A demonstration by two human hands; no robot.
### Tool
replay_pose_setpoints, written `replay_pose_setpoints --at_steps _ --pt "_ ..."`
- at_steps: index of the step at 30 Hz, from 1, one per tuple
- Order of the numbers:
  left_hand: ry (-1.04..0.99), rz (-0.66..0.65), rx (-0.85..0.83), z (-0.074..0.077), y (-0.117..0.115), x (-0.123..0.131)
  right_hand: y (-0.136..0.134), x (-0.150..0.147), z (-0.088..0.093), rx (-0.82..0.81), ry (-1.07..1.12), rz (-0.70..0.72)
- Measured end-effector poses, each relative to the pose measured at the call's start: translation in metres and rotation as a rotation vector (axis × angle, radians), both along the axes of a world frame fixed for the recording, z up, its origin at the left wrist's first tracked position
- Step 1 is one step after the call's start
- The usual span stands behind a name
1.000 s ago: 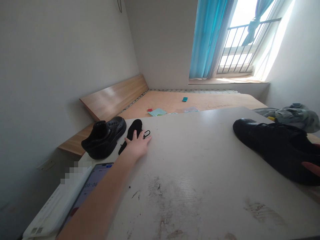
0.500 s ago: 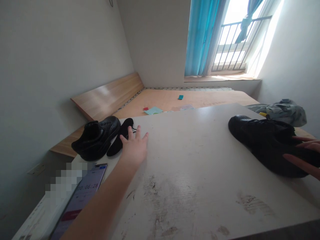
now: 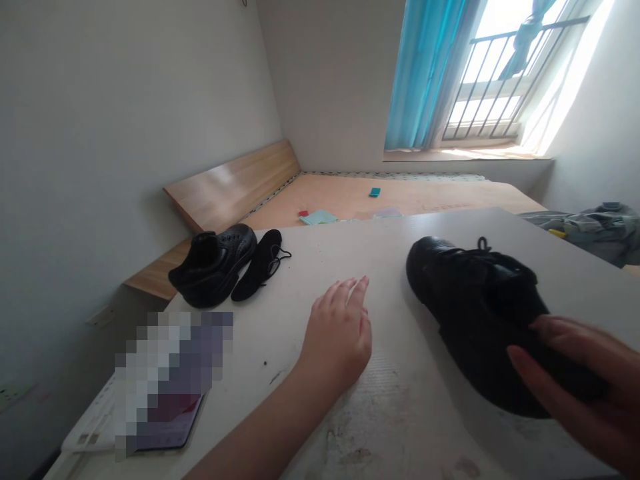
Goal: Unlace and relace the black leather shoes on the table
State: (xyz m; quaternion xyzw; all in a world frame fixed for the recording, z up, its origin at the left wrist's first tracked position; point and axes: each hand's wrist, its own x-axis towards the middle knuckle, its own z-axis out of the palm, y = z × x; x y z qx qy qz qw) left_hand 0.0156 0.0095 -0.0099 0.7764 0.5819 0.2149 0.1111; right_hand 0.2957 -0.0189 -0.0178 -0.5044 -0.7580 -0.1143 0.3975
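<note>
My right hand (image 3: 580,380) grips the heel end of a black leather shoe (image 3: 475,313) lying on the white table (image 3: 350,253), toe pointing away from me. My left hand (image 3: 340,330) hovers open over the table's middle, fingers stretched toward that shoe and holding nothing. A second black shoe (image 3: 215,263) stands at the table's far left corner. Beside it lies a black insole (image 3: 257,270) with a thin black lace (image 3: 280,255) across it.
A phone (image 3: 170,380), blurred out, rests on a white board at the near left edge. Behind the table is a bare wooden bed platform (image 3: 425,193) with small coloured items. Bundled grey clothing (image 3: 595,227) lies at right; a barred window with blue curtain stands beyond.
My left hand left the insole and drew back toward the table's middle. My right hand pulled the right shoe leftward and nearer, closing over its heel.
</note>
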Motion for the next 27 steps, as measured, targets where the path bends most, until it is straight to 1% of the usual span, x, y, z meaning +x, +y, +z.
replay_pose_setpoints --at_steps 1,2,3,4,6,8,11,13,16,18,19,20,22,24,27 --pt "-0.100 -0.006 0.002 0.002 0.000 -0.001 -0.004 -0.020 0.004 0.096 -0.079 0.113" --pt "-0.195 -0.006 0.008 0.004 -0.001 -0.001 -0.008 -0.039 0.007 0.143 -0.112 0.237" --pt "-0.276 -0.005 0.017 0.007 -0.003 -0.002 -0.011 -0.058 0.009 0.137 -0.106 0.341" --pt "-0.340 -0.001 0.027 0.009 -0.004 -0.004 -0.013 -0.074 0.010 0.103 -0.083 0.410" --pt "-0.412 -0.005 0.040 0.013 -0.007 -0.006 -0.016 -0.101 0.008 0.084 -0.060 0.492" --pt "-0.420 -0.026 0.029 0.015 -0.008 -0.009 -0.019 -0.118 0.005 0.094 -0.045 0.539" --pt "-0.373 -0.063 -0.001 0.014 -0.007 -0.009 -0.020 -0.127 0.003 0.082 -0.081 0.563" --pt "-0.362 -0.058 0.003 0.013 -0.006 -0.008 -0.020 -0.124 0.006 0.019 -0.140 0.609" --pt "-0.396 -0.015 0.010 0.011 -0.005 -0.007 -0.014 -0.112 0.018 -0.117 -0.153 0.735" --pt "-0.410 0.001 0.007 0.010 -0.005 -0.006 -0.005 -0.103 0.029 -0.166 -0.054 0.787" --pt "-0.415 0.001 0.008 0.009 -0.005 -0.007 0.001 -0.099 0.034 -0.181 0.016 0.784" --pt "-0.420 0.000 0.010 0.009 -0.004 -0.007 0.008 -0.097 0.040 -0.200 0.084 0.751" --pt "-0.430 -0.005 0.016 0.008 -0.004 -0.007 0.026 -0.096 0.049 -0.289 0.181 0.632" --pt "-0.446 -0.018 0.020 0.007 -0.002 -0.008 0.046 -0.100 0.054 -0.449 0.181 0.525" --pt "-0.479 -0.048 0.019 0.005 0.001 -0.009 0.072 -0.108 0.049 -0.637 0.134 0.465"
